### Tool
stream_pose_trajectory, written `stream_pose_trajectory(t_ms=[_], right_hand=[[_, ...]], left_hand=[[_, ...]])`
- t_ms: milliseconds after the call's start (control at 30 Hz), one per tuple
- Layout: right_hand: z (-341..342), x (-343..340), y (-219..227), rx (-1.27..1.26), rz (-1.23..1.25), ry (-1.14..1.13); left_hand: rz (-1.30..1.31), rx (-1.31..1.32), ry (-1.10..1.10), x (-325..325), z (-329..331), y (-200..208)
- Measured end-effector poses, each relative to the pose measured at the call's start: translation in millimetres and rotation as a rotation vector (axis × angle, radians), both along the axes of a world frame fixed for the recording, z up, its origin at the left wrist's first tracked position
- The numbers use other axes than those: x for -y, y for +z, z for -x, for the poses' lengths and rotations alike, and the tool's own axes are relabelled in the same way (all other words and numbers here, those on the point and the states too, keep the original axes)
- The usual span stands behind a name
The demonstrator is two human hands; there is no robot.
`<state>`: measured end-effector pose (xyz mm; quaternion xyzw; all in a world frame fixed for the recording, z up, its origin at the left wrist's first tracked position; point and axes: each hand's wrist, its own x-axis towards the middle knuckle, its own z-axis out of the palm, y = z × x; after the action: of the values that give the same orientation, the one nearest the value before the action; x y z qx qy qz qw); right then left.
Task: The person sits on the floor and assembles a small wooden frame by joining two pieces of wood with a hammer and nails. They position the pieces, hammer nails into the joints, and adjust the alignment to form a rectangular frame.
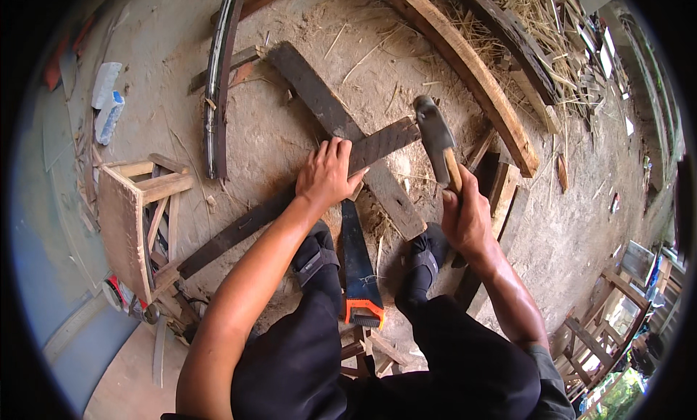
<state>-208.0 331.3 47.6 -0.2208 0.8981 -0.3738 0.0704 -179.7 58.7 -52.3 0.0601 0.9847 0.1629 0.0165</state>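
Between the two feet, nearest in my head view, the handsaw point(359, 264) lies with its orange handle toward the body. Just beyond it and to the right, I see the right hand point(468, 215) closed in a fist around the wooden handle of the hammer point(438, 138). I judge the hammer stiff and head-heavy, its dark metal head hard to damage; I would take the handle lower down for more swing. From the fist, the handle runs forward and a little left to the head, beside the dark plank's right end; I cannot tell whether they touch.

Left of that, the left hand point(325, 174) is clasped across the dark plank point(247, 218), fingers toward its far edge, thumb apart from them. The plank lies over the lower board point(392, 195). I expect it to be rigid, fairly heavy and rough rather than slippery, best held near the crossing, clear of the hammer head. Its long axis slants from near left to far right; the lower board slants the opposite way.

Farther out, a long curved-looking beam point(475, 68) lies beside loose straw point(473, 29).
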Motion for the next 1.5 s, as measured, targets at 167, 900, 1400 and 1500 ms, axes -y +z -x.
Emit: stream_pose_trajectory(t_ms=[167,900,1400,1500], right_hand=[[12,-22,-47,0.182,-0.243,-0.036],[-26,-25,-88,0.394,0.314,-0.429],[2,-43,-46,0.660,0.667,-0.586],[25,-44,-34,0.589,0.580,-0.468]], left_hand=[[0.014,-0.042,0.003,-3,4,-1],[-0.147,-0.052,-0.005,-1,4,1],[-0.226,0.209,0.131,12,12,2],[-0.174,0.218,0.133,11,16,1]])
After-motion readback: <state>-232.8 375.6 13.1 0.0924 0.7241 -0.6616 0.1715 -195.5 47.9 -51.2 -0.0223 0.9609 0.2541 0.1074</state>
